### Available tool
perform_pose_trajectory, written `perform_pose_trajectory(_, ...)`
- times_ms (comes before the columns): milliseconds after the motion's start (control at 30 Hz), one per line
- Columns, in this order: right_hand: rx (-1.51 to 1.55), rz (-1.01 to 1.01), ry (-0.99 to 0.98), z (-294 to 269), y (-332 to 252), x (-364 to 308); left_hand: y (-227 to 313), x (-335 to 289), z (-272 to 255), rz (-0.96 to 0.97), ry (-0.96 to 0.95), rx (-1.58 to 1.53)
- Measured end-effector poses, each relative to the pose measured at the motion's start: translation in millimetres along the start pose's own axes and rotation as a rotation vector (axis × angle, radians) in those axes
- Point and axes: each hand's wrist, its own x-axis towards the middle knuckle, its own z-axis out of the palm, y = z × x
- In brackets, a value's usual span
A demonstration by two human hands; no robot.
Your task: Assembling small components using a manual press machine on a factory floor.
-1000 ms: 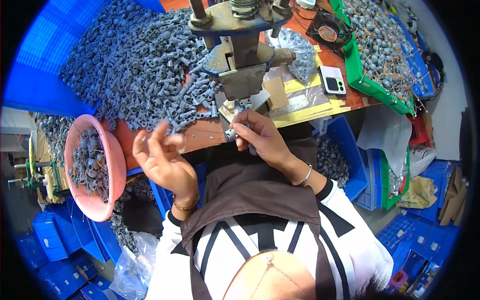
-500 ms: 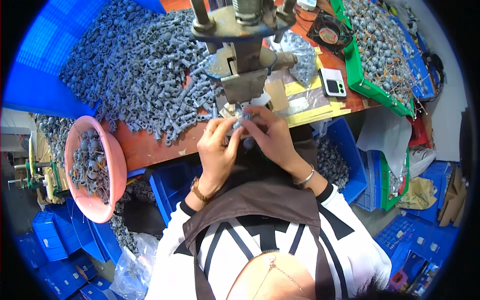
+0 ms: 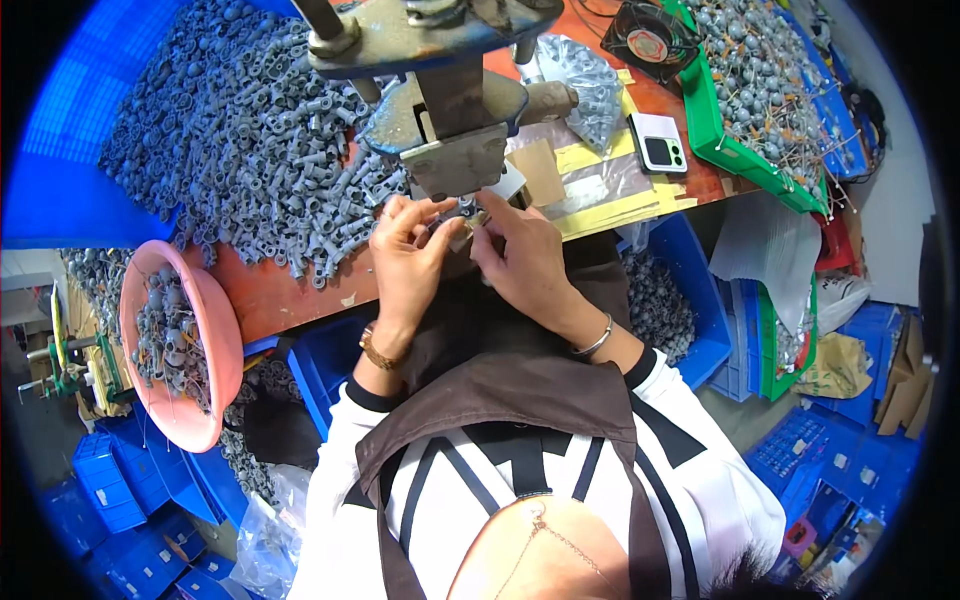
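Right below the steel head of a bench press (image 3: pixel 458 160), a small grey plastic part (image 3: pixel 466 208) sits between my fingertips. My left hand (image 3: pixel 408 258) pinches it from the left, with the index finger and thumb bent toward it. From the other side, my right hand (image 3: pixel 528 258) closes its index finger and thumb at the same spot. My fingers cover much of the part, so its exact shape is hidden. A large heap of grey plastic fittings (image 3: pixel 290 150) lies on the table to the left of the press.
At the left stands a pink basin (image 3: pixel 232 330) of grey balls with wires. A green crate (image 3: pixel 735 160) of similar pieces is at the right, near a phone (image 3: pixel 657 145), a small fan (image 3: pixel 650 42) and a plastic bag (image 3: pixel 585 85). Blue bins (image 3: pixel 705 310) sit below the table edge (image 3: pixel 290 310).
Both hands have moved slightly up and left in the picture, bringing the grey part close under the press head. The whole view has shifted, with the press now further left.
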Motion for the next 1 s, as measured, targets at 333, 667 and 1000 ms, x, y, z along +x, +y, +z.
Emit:
perform_pose_trajectory(333, 0.781, 0.257, 0.021, -52.5, 45.9, 52.4, 12.3, 11.0, -9.7, 0.187, -0.096, 0.208)
perform_pose_trajectory(667, 0.705, -0.257, 0.097, -101.2, 18.1, 201.8, 13.7, 6.3, 7.3, 0.184, 0.047, 0.303)
perform_pose_trajectory(1000, 0.395, -0.709, 0.249, -107.4, -26.8, -18.2, 18.4, -13.8, 2.2, 0.115, 0.007, 0.237)
